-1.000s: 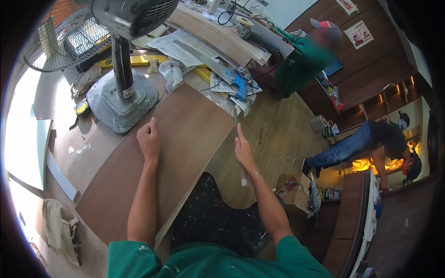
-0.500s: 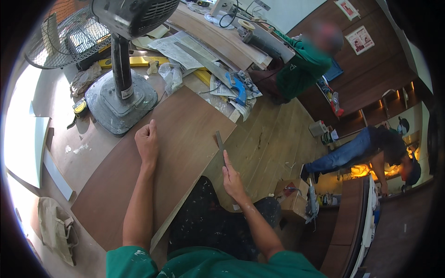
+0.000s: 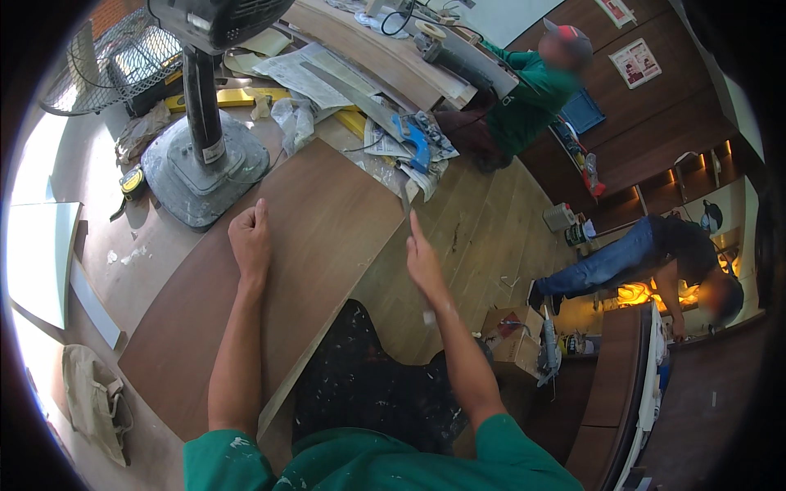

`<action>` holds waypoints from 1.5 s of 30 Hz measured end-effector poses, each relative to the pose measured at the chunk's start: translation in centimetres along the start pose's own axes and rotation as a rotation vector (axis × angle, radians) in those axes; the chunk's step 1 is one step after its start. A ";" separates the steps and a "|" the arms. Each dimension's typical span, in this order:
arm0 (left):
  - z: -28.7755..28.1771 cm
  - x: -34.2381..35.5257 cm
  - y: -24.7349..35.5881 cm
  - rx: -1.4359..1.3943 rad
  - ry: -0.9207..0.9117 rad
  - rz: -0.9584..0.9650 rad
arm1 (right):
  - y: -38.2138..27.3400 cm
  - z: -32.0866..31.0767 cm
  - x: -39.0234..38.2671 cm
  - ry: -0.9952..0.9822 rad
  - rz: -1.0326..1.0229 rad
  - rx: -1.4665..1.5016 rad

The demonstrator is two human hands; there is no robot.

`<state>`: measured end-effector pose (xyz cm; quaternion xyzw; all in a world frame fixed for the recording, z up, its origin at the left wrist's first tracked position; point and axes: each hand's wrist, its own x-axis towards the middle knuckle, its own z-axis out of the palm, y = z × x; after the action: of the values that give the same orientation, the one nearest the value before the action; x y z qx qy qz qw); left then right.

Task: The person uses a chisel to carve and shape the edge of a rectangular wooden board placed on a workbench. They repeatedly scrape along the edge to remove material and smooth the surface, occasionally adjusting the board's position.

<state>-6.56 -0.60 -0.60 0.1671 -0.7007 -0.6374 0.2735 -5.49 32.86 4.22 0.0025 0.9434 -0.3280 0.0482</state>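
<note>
A brown wood-faced panel (image 3: 315, 245) with one curved side lies in front of me, its straight near edge running along my lap. My left hand (image 3: 250, 241) is closed in a fist on top of the panel, with its thumb pointing forward and nothing visible in it. My right hand (image 3: 424, 258) grips a thin grey flat file (image 3: 406, 202), index finger stretched along it. The file stands at the panel's right edge, near the far right corner. My fingers hide its lower end.
A fan with a dusty grey base (image 3: 205, 172) stands beyond the panel, a yellow tape measure (image 3: 133, 183) beside it. Newspapers (image 3: 307, 78) and a blue-handled tool (image 3: 415, 146) lie farther off. One person (image 3: 532, 106) stands beyond; another (image 3: 639, 254) bends over at right, near a cardboard box (image 3: 514, 340).
My right hand has moved forward and slightly right with the file, along the panel's edge toward its far corner. My left hand stays on the panel.
</note>
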 end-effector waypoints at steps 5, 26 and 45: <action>-0.5 -0.2 0.2 0.050 -0.008 0.015 | -0.8 3.0 -5.6 0.047 -0.218 -0.086; -0.2 0.0 -0.4 0.106 0.035 0.022 | -0.2 3.4 -6.9 0.084 -0.278 -0.074; -0.4 0.4 -0.8 0.105 0.017 0.036 | 0.7 1.9 -2.4 0.005 -0.118 -0.062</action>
<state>-6.74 -1.23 -1.27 0.1739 -0.7338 -0.5933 0.2815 -2.94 32.29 2.57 -0.0536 0.9518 -0.3010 0.0267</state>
